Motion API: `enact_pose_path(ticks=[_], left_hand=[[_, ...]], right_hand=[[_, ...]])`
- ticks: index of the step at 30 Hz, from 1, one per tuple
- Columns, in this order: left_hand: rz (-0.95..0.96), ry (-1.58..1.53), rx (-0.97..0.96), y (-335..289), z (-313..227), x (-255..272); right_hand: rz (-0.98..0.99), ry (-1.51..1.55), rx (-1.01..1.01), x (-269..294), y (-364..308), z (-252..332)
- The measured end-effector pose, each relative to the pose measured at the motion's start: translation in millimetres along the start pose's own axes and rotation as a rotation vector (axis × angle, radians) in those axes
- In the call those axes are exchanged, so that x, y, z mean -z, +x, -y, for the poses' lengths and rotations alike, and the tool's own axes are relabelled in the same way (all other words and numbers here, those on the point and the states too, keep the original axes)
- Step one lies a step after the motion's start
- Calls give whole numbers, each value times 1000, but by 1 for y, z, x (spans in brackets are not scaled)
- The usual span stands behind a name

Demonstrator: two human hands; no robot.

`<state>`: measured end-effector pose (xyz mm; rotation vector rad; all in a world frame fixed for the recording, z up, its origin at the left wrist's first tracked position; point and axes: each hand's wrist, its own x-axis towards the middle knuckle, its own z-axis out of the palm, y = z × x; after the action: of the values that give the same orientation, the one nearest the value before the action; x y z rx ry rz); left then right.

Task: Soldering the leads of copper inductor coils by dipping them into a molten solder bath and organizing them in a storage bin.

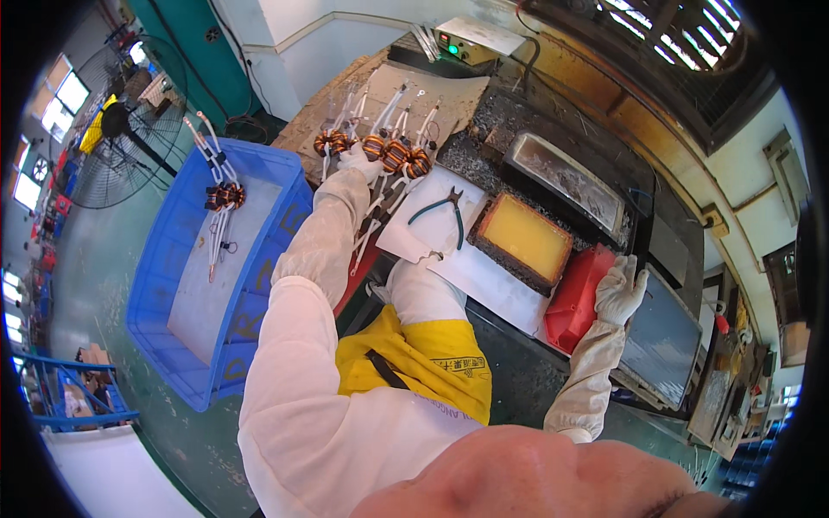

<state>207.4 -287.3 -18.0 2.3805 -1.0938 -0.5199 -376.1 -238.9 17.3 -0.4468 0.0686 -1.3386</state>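
Note:
My gloved left hand reaches to a row of copper-wound ring coils on the bench. Its fingers are closed at one ring coil, partly covering it. Two more coils sit just right of it, and another coil lies on its left; white-sleeved leads stick out from them. My gloved right hand is at the right side of a red plastic bin, fingers stretched out and thumb apart, holding nothing that I can see.
Green-handled cutters lie on white paper beside a framed block of yellow material. Behind stands a rectangular metal-rimmed tray. A control box glows green at the back. Left, a blue crate holds one coil; a fan stands beyond.

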Motion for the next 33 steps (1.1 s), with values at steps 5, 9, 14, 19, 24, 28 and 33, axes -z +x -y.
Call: enact_pose_path(ticks=[5,9,14,19,24,28,33], left_hand=[[178,-480,-327,-43,15,31],[220,-714,-537,-61,47,77],[-10,-1024,-221,-53,107,163],[-242,-932,116,12,239,188],[-433,-1146,362,36,289,170],[-593,-1144,489,50,301,169],[-655,-1065,298,50,329,139]], right_hand=[[-96,-35,22,10,1,9],[-31,-73,-27,12,2,16],[-425,-385,140,-13,2,-3],[-547,-769,213,-50,-25,-21],[-683,-1429,310,-42,-54,-15],[-707,-1492,287,-30,-56,-21],[-743,-1619,270,-25,-53,-27]])
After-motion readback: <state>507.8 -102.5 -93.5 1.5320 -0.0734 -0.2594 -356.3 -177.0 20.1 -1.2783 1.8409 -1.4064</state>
